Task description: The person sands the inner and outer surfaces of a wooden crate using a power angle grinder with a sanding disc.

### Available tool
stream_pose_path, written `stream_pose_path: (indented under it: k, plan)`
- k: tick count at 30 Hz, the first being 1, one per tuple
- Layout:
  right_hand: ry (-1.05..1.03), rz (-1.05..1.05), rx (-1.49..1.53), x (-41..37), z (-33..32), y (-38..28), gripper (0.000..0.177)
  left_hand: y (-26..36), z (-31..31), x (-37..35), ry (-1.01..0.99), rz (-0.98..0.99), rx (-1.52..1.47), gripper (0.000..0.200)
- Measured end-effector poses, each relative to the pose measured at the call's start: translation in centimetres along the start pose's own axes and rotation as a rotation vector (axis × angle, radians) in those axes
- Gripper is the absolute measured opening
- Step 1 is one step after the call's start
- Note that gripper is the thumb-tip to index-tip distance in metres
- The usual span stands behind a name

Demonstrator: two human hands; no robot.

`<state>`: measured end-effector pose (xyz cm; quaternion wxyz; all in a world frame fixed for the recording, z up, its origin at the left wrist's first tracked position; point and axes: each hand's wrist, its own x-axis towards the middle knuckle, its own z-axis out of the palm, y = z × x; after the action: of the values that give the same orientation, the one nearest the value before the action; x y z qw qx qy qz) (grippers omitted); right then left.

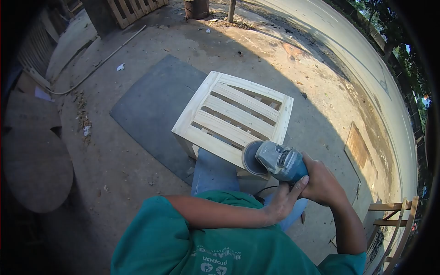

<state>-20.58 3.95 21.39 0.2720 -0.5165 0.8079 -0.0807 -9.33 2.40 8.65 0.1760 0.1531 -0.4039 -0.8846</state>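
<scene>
My right hand (321,182) wraps round the blue body of an angle grinder (284,161), whose grey metal head is dusty. From below, my left hand (285,200) presses up against the same tool near its rear, with the thumb or a finger lying along my right hand. The grinder's round sanding disc (251,158) is tilted and overlaps the near right corner of a pale slatted wooden piece (238,113), like a small stool or seat frame. The piece stands in front of me, close to my knees. A dark cord runs below the tool.
A dark mat (153,107) lies under and left of the wooden piece. A thin hose or pole (103,62) lies at the upper left, near a dark oval board (36,160). A wooden rack (396,224) stands at lower right, a flat board (357,144) above it.
</scene>
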Motion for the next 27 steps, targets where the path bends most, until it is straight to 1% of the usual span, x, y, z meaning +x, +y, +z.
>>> stream_pose_path:
  k: [1,2,5,6,9,12,15,16,19,22,25,27]
  plan:
    - [-0.02,-0.008,-0.045,0.0,0.3,-0.6,0.063,-0.1,-0.5,-0.6,-0.009,-0.027,-0.03,0.072]
    - [-0.041,-0.053,-0.069,0.4,0.3,-1.0,0.06,-0.2,-0.8,-1.0,0.02,-0.021,0.003,0.069]
    - [-0.094,-0.055,-0.058,2.4,-0.2,-3.0,0.066,1.5,-2.2,-0.8,0.056,-0.017,-0.084,0.066]
    - [-0.109,-0.034,-0.079,3.4,-0.3,-4.0,0.062,2.4,-3.0,-0.6,0.091,0.001,-0.056,0.067]
    - [-0.067,-0.185,-0.095,7.3,0.1,-6.5,0.057,5.8,-6.1,-0.1,0.207,0.056,0.022,0.072]
    - [-0.069,-0.318,-0.122,11.8,0.7,-9.5,0.057,9.9,-8.8,0.1,0.292,0.121,-0.082,0.078]
    - [-0.061,-0.467,-0.132,15.2,1.4,-11.2,0.048,11.8,-10.9,0.3,0.346,0.148,-0.1,0.081]
    - [-0.073,-0.458,-0.143,15.3,1.3,-11.7,0.051,12.0,-11.0,0.4,0.366,0.166,-0.112,0.081]
    - [-0.13,-0.389,-0.169,15.0,0.5,-12.0,0.061,11.5,-11.2,0.7,0.306,0.172,-0.105,0.082]
    - [-0.087,-0.338,-0.176,15.0,-0.4,-9.8,0.061,11.1,-9.6,2.3,0.284,0.16,-0.148,0.083]
    - [-0.06,-0.334,-0.086,14.7,-1.6,-7.0,0.056,10.3,-8.1,4.5,0.241,0.107,-0.169,0.084]
    - [-0.042,-0.27,-0.043,14.5,-2.2,-5.6,0.06,9.8,-7.5,5.8,0.21,0.088,-0.169,0.085]
